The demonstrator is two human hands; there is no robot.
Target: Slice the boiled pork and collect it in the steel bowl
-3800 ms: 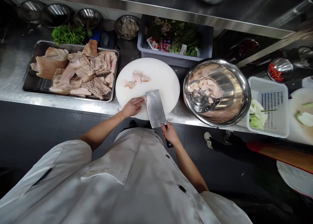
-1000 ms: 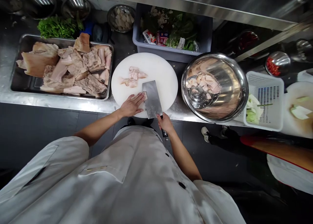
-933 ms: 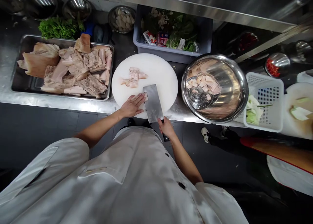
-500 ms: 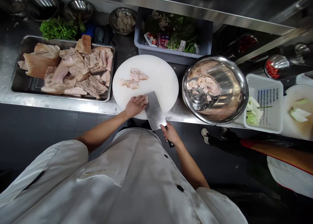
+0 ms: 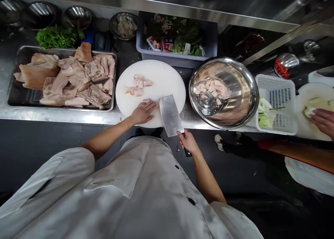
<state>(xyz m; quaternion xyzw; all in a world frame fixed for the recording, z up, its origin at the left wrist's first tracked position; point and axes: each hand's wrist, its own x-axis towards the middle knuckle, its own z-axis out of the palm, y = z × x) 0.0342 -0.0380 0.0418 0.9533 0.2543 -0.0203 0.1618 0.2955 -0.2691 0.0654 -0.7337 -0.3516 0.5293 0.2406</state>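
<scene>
My right hand (image 5: 188, 141) is wrapped round the dark handle of a cleaver (image 5: 171, 115). Its broad blade lies over the lower right of a round white cutting board (image 5: 169, 75), beside my left fingers. My left hand (image 5: 143, 112) presses a piece of meat (image 5: 149, 101) onto the board, the fingers covering most of it. Farther up the board lie several small cut strips of meat (image 5: 138, 84). To the right, cut chunks of meat (image 5: 215, 89) sit in a large steel bowl (image 5: 245, 103).
A metal tray (image 5: 23, 100) of large meat pieces stands left, with green herbs (image 5: 56, 36) behind it. At the back are a grey bin (image 5: 177, 60) of greens and a bowl of garlic (image 5: 124, 26). A white basket (image 5: 289, 110) and a co-worker's hand (image 5: 325, 120) are at right.
The cleaver in my right hand has shifted slightly right, away from my left fingers. My left hand stays on the meat. A co-worker's hand has come into view at the far right.
</scene>
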